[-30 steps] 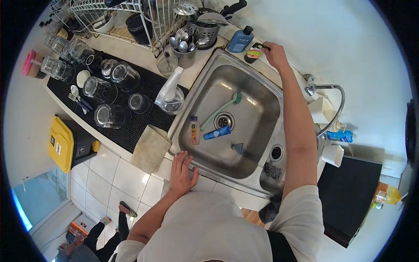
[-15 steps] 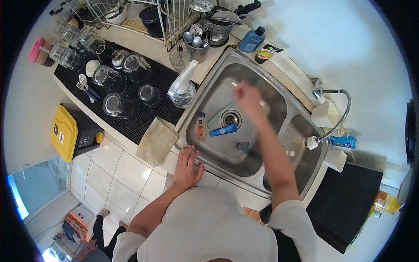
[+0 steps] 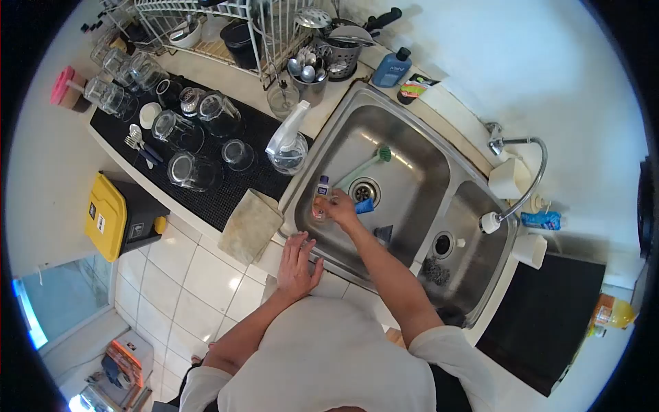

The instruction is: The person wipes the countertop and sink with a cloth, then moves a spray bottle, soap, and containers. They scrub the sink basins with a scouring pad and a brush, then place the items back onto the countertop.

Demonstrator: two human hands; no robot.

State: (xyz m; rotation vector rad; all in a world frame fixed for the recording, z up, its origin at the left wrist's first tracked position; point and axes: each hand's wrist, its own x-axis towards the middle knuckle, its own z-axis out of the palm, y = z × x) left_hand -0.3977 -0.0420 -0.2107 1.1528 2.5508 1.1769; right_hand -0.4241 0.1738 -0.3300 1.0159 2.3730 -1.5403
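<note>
In the large steel sink basin, my right hand has its fingers closed on a small bottle with a purple cap and an orange label. The hand covers part of the bottle. Partly behind that hand lies a blue tube. A green dish brush rests beside the drain, its bristles toward the back. Nearer the front wall is a small dark grey-blue item. My left hand lies with fingers spread at the front edge of the sink, holding nothing.
A folded cloth hangs over the counter edge. On the black mat stand glasses and a spray bottle. A hose faucet reaches over the smaller basin. A blue bottle stands behind the sink.
My right hand has moved from the brush's head, near the back of the basin, left and forward to the small bottle. The brush's bristles now show. My left hand stays at the edge.
</note>
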